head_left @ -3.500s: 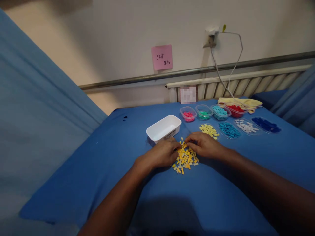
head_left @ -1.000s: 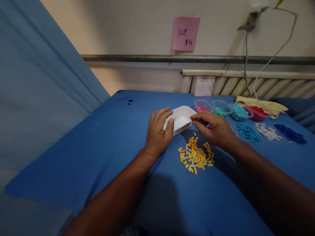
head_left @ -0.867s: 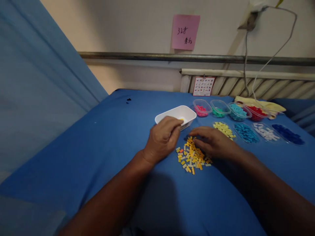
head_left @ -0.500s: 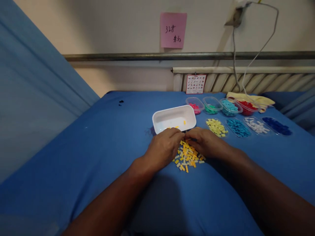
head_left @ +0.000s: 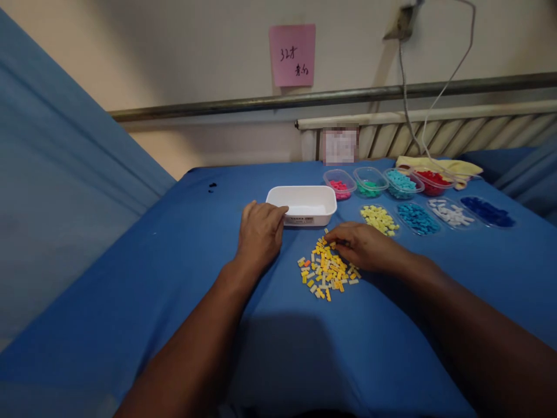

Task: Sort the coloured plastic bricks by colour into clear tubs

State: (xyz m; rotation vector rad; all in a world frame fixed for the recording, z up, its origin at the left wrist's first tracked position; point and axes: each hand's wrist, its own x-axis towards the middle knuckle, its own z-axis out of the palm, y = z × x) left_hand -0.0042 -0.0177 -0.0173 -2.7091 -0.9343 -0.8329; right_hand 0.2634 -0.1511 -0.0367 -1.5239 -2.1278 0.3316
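My left hand [head_left: 261, 232] is at the front left corner of a white plastic box [head_left: 319, 217]; its fingers are closed on the wall there, and part of that corner is hidden. The box stands level on the blue cloth. Below it lies a loose pile of small yellow and cream toy bricks [head_left: 327, 273], with one orange brick [head_left: 307, 263] at the left edge. My right hand [head_left: 361, 245] is over the pile's upper right side, fingers curled and pressed together among the bricks. What is between its fingertips cannot be made out.
Clear tubs hold sorted bricks: pink [head_left: 339, 188], green [head_left: 369, 188], light blue [head_left: 401, 181], red [head_left: 433, 181], pale yellow [head_left: 379, 219], teal [head_left: 418, 219], white [head_left: 450, 212] and dark blue [head_left: 487, 212]. A yellow cloth [head_left: 461, 166] lies behind them. Small black bits [head_left: 212, 185] lie far left.
My left hand has moved left from the pile to the box. The box has turned and now sits level, and the yellow pieces in it no longer show. My right hand stays by the pile.
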